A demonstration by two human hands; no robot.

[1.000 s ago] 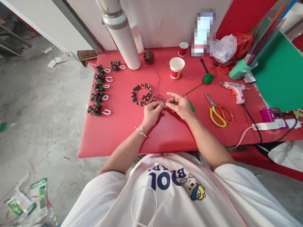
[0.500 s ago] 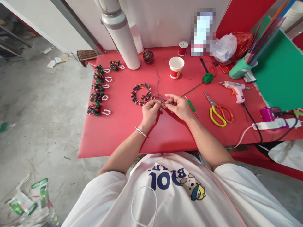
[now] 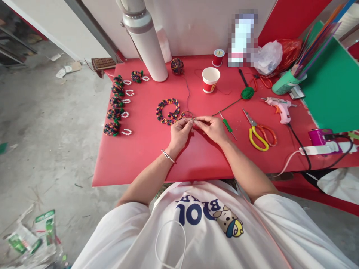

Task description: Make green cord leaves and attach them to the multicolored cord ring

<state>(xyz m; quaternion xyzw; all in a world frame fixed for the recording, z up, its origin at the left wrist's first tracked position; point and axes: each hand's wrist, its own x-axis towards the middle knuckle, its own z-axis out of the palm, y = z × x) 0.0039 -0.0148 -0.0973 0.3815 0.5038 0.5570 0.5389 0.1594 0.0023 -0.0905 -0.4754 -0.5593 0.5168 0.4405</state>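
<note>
Six rosettes look complete; one multicoloured strip [image 3: 160,116] lies loosely curled on the bench [image 3: 134,164], yarn strands [image 3: 185,114] in both hands.
Rosettes [image 3: 111,129] sit at the bench's left side, bead loops [image 3: 126,132] beside them. Strip is ahead of the left hand [image 3: 181,129], not rolled tight like those, no green part or beads seen on it; judged partway. Left grip closed, thumb and finger pinching strands; right hand [image 3: 211,129] grip closed too, pinching at the same spot. Knot or join there too small to tell. Green yarn ball [image 3: 247,93] has its tail running toward the right hand, apparently uncut. Hook [image 3: 227,125] and scissors [image 3: 258,133] lie to the right, untouched.
</note>
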